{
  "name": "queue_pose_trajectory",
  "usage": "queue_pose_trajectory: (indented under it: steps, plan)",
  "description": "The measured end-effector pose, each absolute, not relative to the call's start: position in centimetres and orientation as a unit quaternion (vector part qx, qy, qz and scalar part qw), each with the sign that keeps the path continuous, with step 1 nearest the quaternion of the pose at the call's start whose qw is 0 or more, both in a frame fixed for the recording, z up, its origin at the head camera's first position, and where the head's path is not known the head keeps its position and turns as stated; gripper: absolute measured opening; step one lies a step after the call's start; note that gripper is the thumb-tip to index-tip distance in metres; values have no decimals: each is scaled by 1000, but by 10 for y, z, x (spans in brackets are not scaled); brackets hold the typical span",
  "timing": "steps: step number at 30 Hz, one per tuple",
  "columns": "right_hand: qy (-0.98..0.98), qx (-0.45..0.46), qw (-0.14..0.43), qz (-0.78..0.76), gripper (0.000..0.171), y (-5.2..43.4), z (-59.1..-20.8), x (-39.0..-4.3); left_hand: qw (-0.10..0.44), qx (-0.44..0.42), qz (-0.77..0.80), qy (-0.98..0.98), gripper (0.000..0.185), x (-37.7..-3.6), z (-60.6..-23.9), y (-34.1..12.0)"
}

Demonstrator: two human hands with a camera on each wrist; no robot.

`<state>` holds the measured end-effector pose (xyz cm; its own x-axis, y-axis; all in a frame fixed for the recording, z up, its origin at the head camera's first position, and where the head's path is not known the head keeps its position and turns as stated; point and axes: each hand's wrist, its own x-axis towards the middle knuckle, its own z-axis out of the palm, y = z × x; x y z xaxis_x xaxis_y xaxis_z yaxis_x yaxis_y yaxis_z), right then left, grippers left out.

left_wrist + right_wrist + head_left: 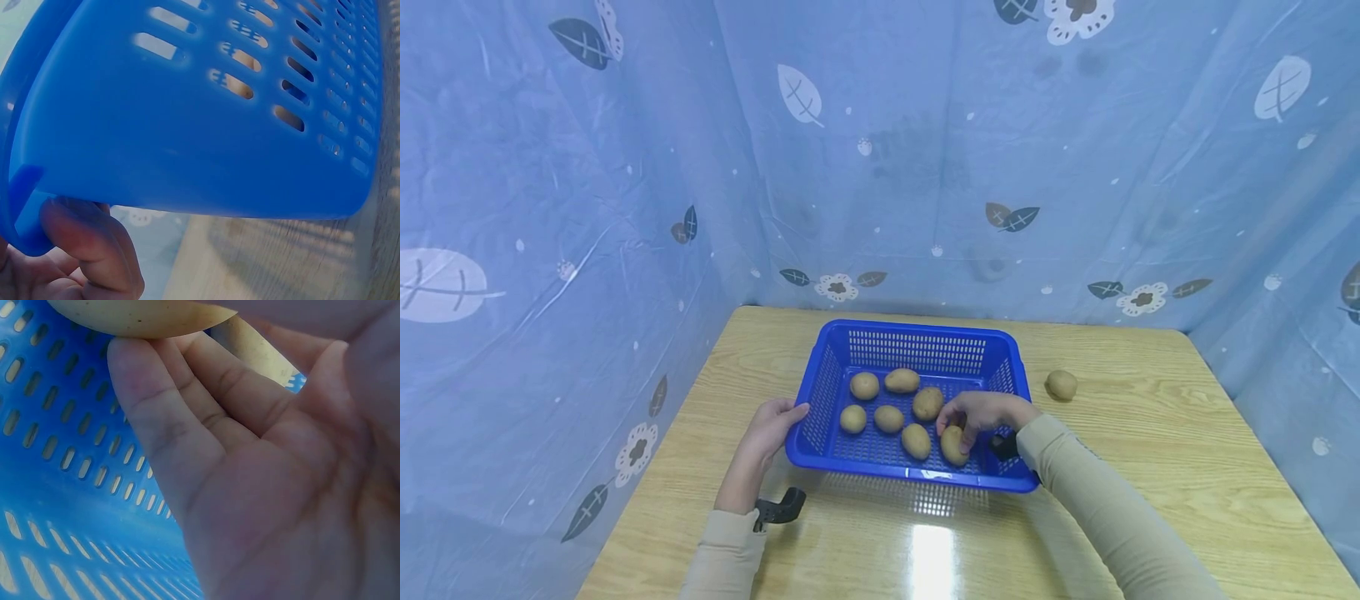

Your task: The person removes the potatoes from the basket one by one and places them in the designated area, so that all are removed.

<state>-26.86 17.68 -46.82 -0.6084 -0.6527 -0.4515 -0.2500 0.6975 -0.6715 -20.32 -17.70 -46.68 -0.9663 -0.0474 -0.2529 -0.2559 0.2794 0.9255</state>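
Note:
A blue slotted basket [917, 331] stands in the middle of a wooden table [1150, 433]. My left hand [772, 423] grips its left rim, thumb on top; in the left wrist view a finger [87, 247] hooks under the basket's edge [187, 125]. My right hand [979, 412] reaches into the basket's front right and pinches a potato [953, 446] that sits on the floor. The right wrist view shows this hand [262, 462] with its fingertips on the potato [137, 315] above the basket floor [62, 462]. Several more potatoes [889, 417] lie inside.
One loose potato [1062, 384] lies on the table to the right of the basket. Blue patterned plastic sheeting [925, 167] walls in the table at the back and both sides. Bare wood lies in front of the basket.

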Motion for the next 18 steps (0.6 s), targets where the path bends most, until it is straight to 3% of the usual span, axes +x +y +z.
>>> queue_pose_trajectory:
  steps: [18]
  plan:
    - [826, -272, 342, -355, 35, 180, -464, -270, 87, -100, 594, 793, 33, -203, -468, -177]
